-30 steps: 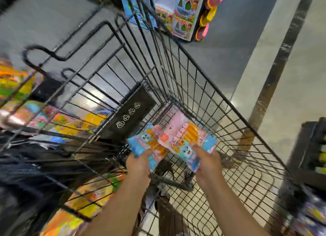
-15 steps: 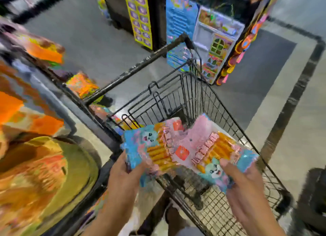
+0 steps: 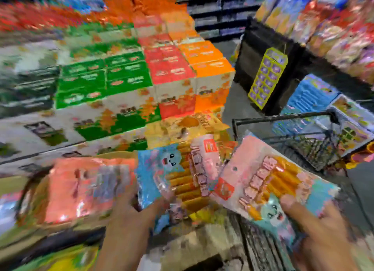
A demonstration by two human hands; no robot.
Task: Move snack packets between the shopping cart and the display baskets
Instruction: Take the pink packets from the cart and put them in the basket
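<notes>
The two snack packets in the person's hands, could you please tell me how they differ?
The left packet is held by the left hand with its blue end toward the left; the right packet, held by the right hand, shows more pink and tilts diagonally, overlapping the left packet's edge. Both carry the same cartoon face and orange sticks.

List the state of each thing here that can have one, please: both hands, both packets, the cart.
Left hand: grips the left pink-and-blue plastic snack packet.
Right hand: grips the right pink-and-blue plastic snack packet.
Both packets: held in the air, sealed, overlapping slightly.
Black wire shopping cart: upright; contents too blurred to tell.
</notes>
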